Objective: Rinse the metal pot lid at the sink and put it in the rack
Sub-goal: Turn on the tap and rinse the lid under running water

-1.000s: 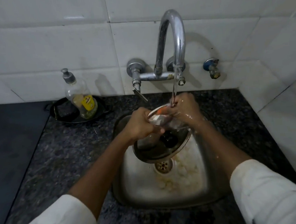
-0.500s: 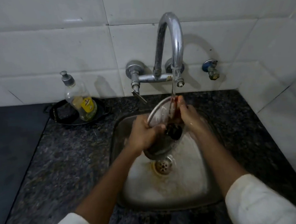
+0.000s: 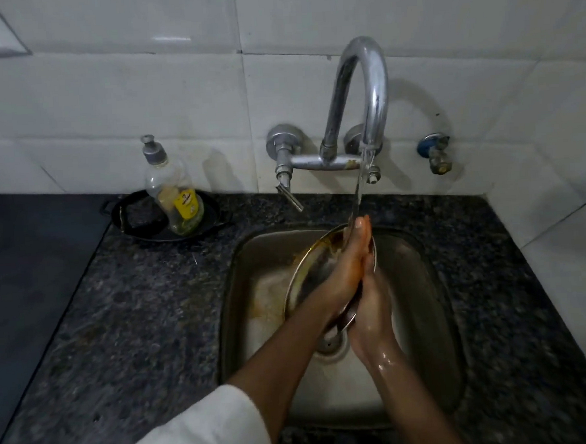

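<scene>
The metal pot lid (image 3: 306,272) is tilted almost on edge above the steel sink (image 3: 236,294), with orange-brown residue along its upper rim. My left hand (image 3: 347,266) lies flat against the lid's near face, fingertips up in the water stream (image 3: 358,190). My right hand (image 3: 372,306) grips the lid from its right and lower edge, wet to the forearm. The lid is pressed between both hands. Its knob is hidden. Water runs from the curved chrome faucet (image 3: 368,80) onto the lid's top. No rack is in view.
A soap bottle (image 3: 176,194) stands in a black pan (image 3: 140,221) on the dark granite counter (image 3: 136,317) left of the sink. A blue valve (image 3: 435,151) sticks out of the tiled wall on the right. A dark flat surface (image 3: 13,273) borders the counter at far left.
The lid has turned from face-up with its black knob showing to nearly on edge. My left hand has moved from its rim to flat across its face, fingertips under the stream.
</scene>
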